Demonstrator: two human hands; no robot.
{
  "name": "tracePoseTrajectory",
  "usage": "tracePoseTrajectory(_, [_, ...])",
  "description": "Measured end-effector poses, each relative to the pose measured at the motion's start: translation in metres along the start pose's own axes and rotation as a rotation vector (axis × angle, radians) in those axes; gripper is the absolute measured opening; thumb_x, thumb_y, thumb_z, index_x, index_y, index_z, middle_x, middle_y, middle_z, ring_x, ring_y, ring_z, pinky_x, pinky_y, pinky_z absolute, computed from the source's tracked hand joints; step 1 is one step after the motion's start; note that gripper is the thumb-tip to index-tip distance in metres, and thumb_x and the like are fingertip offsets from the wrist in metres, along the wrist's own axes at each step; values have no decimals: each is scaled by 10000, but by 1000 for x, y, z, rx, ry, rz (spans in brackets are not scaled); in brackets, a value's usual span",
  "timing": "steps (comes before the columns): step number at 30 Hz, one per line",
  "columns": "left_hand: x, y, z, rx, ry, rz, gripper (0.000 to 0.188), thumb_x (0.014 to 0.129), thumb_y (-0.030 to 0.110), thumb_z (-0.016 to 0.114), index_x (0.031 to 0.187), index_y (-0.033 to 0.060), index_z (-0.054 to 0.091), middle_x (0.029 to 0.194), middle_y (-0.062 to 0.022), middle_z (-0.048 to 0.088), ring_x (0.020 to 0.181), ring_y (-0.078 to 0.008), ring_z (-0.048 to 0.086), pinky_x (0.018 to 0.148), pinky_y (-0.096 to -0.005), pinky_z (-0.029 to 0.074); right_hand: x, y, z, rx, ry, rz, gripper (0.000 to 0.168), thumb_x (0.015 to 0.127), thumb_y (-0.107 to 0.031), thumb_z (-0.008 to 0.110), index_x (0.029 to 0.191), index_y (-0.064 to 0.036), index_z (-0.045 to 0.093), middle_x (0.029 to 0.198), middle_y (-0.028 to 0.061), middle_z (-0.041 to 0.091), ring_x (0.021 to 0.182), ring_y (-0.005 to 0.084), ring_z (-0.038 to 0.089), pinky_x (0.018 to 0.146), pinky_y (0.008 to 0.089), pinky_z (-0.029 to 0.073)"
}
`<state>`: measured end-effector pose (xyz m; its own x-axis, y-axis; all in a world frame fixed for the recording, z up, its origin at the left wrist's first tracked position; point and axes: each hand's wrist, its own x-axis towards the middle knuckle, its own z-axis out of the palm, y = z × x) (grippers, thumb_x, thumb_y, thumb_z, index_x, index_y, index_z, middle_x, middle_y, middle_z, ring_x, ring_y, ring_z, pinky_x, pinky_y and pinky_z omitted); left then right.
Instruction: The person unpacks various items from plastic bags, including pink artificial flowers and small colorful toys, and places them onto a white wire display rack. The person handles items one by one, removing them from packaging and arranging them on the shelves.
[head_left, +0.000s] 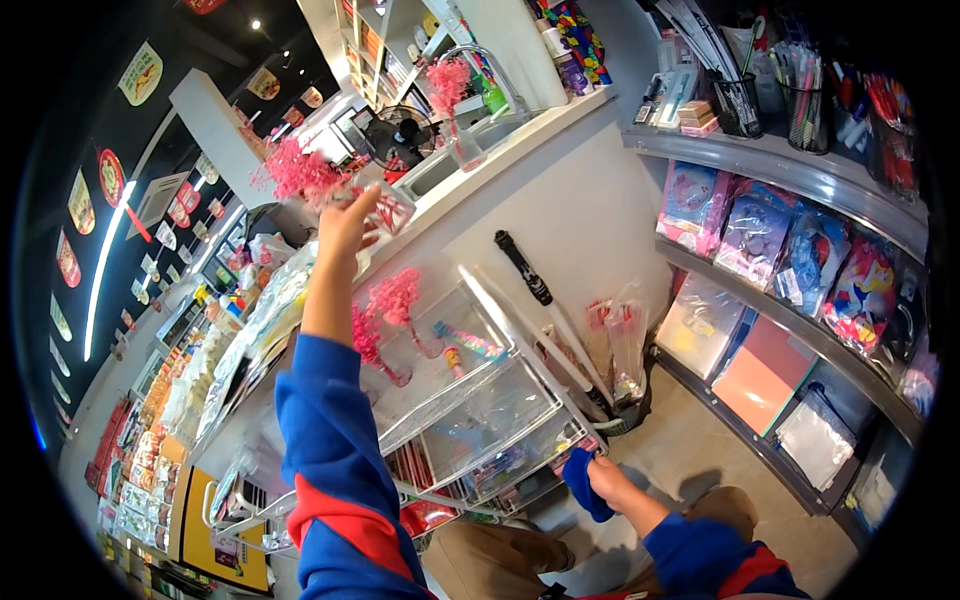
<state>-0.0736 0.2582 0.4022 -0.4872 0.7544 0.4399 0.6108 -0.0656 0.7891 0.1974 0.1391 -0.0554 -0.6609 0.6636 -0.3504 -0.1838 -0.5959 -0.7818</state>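
My left hand (349, 221) is raised at the counter, its fingers around a clear glass vase (390, 210) with pink dried flowers (300, 171) leaning out of it. Low at the right, my right hand (606, 480) holds a bunched blue cloth (581, 484) beside the wire rack. Another clear vase (466, 148) with pink flowers (448, 84) stands on the counter edge by the sink. More pink flowers (394, 296) lie on the top of the white wire rack (540, 375), near a small colourful tube (454, 361).
The white counter (517, 135) holds a sink with a curved faucet (487, 60) and a black fan (405, 133). A black-handled pole (523, 266) leans near a floor bin (626, 424). Store shelves (780, 292) with packaged goods curve along the right. Plastic-wrapped stacks (262, 322) are at the left.
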Motion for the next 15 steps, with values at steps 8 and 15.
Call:
tracePoseTrajectory(8, [114,-18,87,17,55,-22,454,758,396,751,946,-9,664,905,-91,626,777,-198,591,671,-370,505,-2,-21,-4,51,39,-4,403,988,-402,459,814,-82,630,685,-31,562,580,71,488,529,236,385])
tracePoseTrajectory(15, [148,-48,112,90,96,-25,414,745,352,760,949,5,664,878,-82,625,763,-208,590,622,-389,490,4,-20,-9,86,0,42,370,990,-376,470,920,-58,645,742,-32,588,640,65,513,585,228,420])
